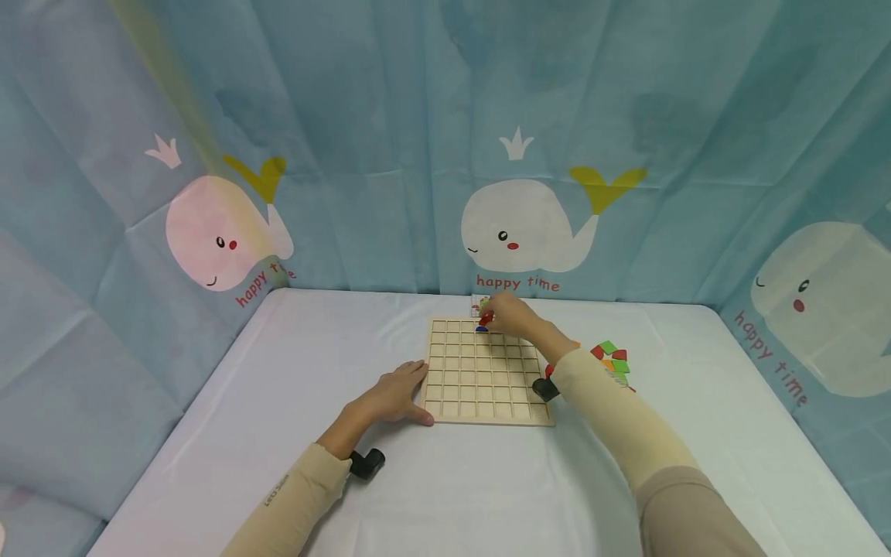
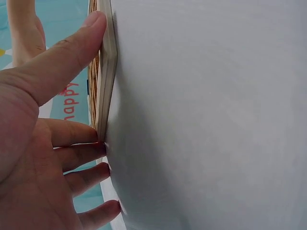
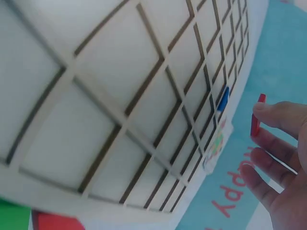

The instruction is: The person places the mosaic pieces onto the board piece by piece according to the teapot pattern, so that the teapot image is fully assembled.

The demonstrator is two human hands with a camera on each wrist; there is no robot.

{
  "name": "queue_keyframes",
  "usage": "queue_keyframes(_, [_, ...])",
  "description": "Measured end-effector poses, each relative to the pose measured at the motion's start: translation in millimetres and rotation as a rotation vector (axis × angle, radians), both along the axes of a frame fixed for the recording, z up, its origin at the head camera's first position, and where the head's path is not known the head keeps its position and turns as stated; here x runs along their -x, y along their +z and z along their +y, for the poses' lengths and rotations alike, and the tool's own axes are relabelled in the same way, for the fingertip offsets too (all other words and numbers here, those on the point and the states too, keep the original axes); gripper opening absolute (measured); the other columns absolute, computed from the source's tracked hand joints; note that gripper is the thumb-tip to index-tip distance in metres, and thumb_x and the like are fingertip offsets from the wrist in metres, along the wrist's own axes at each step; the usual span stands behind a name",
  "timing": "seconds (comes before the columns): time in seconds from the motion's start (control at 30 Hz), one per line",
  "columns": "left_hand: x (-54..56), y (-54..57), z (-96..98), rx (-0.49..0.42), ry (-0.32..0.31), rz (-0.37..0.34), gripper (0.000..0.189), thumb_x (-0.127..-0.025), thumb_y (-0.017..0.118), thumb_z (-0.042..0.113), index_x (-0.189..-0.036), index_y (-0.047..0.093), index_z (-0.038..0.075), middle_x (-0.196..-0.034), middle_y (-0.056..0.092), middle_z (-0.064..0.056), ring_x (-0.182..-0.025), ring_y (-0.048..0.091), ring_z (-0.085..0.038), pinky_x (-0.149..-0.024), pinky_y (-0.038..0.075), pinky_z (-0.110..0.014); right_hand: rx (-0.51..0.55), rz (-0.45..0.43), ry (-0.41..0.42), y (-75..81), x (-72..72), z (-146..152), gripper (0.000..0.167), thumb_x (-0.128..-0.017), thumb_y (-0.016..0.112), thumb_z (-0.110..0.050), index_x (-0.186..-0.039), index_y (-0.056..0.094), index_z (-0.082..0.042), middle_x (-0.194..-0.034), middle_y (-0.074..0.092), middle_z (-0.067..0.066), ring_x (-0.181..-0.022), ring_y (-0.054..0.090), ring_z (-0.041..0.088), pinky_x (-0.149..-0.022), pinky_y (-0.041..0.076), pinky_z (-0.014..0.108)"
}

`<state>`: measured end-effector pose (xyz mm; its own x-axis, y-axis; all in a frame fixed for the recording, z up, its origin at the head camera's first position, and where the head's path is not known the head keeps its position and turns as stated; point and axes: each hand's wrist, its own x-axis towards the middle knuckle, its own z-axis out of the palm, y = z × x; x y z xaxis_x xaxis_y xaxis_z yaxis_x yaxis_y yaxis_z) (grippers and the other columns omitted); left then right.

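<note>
A wooden grid board (image 1: 468, 379) with square cells lies on the table. At its left edge rests my left hand (image 1: 397, 393), fingers along the side and thumb at the front corner; the left wrist view shows the thumb (image 2: 72, 55) against the board's edge. Over the far side of the board, my right hand (image 1: 513, 316) pinches a small red piece (image 3: 257, 115) between thumb and finger. A blue piece (image 3: 223, 99) sits in a cell of the far row, just below the red one in the head view. A small printed card (image 3: 217, 147) lies beyond the board.
Loose red, green and orange pieces (image 1: 619, 365) lie on the white table (image 1: 334, 333) right of the board, partly behind my right forearm. A blue curtain (image 1: 376, 232) with whale prints stands along the table's back and sides.
</note>
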<state>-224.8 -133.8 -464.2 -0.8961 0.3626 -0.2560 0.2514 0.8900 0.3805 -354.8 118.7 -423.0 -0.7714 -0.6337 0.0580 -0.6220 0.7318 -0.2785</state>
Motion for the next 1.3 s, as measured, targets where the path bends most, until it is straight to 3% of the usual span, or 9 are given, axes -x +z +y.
queue_keyframes(0.37, [1.3, 1.2, -2.1, -0.004, 0.009, -0.006, 0.106, -0.071, 0.084, 0.044, -0.152, 0.03, 0.001, -0.16, 0.028, -0.016, -0.149, 0.024, -0.034, -0.116, 0.027, -0.056, -0.043, -0.025, 0.016, -10.9, 0.6, -28, 0.022, -0.087, 0.071, -0.01, -0.108, 0.073, -0.003, -0.105, 0.068, 0.012, -0.1, 0.061, 0.026, -0.088, 0.052, 0.039])
queue_keyframes(0.53, [1.6, 0.6, -1.2, 0.006, 0.001, -0.007, 0.106, -0.072, 0.083, 0.047, -0.152, 0.029, 0.002, -0.16, 0.028, -0.015, -0.149, 0.023, -0.033, -0.117, 0.028, -0.055, -0.084, -0.031, -0.009, -19.2, 0.4, -34, 0.022, -0.089, 0.069, -0.015, -0.109, 0.073, -0.008, -0.107, 0.067, 0.009, -0.102, 0.058, 0.026, -0.092, 0.049, 0.041])
queue_keyframes(0.87, [0.4, -0.2, 0.0, -0.006, -0.002, 0.005, 0.106, -0.071, 0.084, 0.045, -0.152, 0.03, 0.002, -0.16, 0.029, -0.015, -0.149, 0.024, -0.032, -0.117, 0.028, -0.055, -0.099, -0.059, 0.009, -23.0, -4.6, -37, 0.014, -0.091, 0.067, -0.014, -0.102, 0.075, -0.011, -0.104, 0.064, 0.009, -0.097, 0.059, 0.023, -0.083, 0.053, 0.036])
queue_keyframes(1.3, [-2.5, 5.6, -1.0, -0.038, 0.003, -0.005, 0.104, -0.072, 0.084, 0.043, -0.151, 0.031, 0.002, -0.16, 0.029, -0.015, -0.149, 0.023, -0.034, -0.117, 0.026, -0.056, -0.092, -0.024, 0.066, -23.0, -4.8, -37, 0.019, -0.089, 0.062, -0.003, -0.098, 0.078, -0.008, -0.098, 0.073, 0.007, -0.096, 0.066, 0.023, -0.083, 0.056, 0.035])
